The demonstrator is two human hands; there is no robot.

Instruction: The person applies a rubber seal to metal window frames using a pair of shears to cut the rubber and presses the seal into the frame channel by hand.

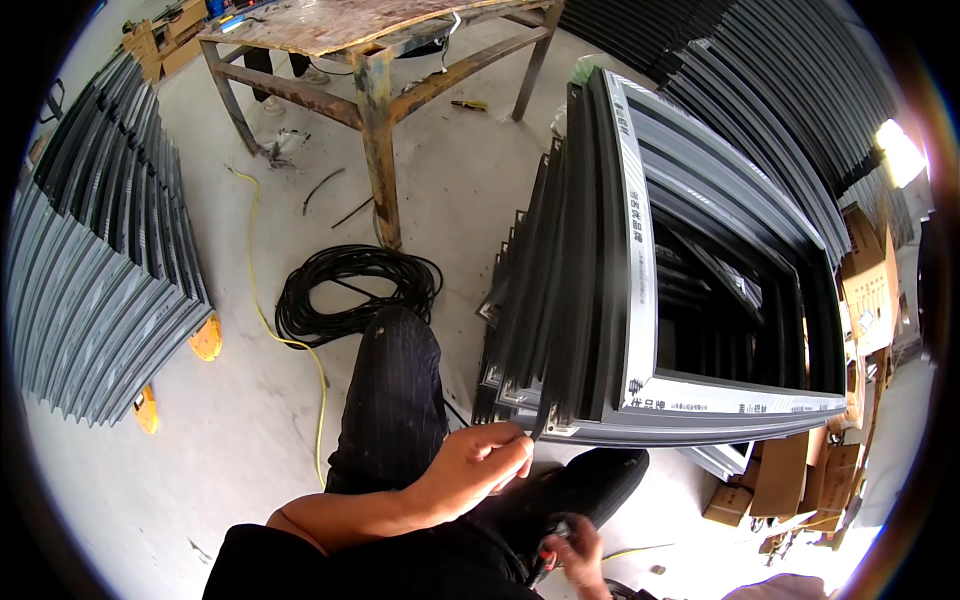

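Our left hand (478, 470) pinches black strip (542, 418) | strip at lower-left corner of frame stack (592, 250), long axis rising from our fingertips | our right hand (582, 552), lower, farther, grips red-handled tool (543, 563)

The frame stack (625, 280) stands right of the coil (415, 280); the table (325, 28), behind the coil. Profiles (105, 290) lie far left.

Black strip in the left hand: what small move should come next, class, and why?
Perhaps bring the red-and-black tool to the black strip: the left hand pinches the strip near the frames, while the right hand holds the tool apart.
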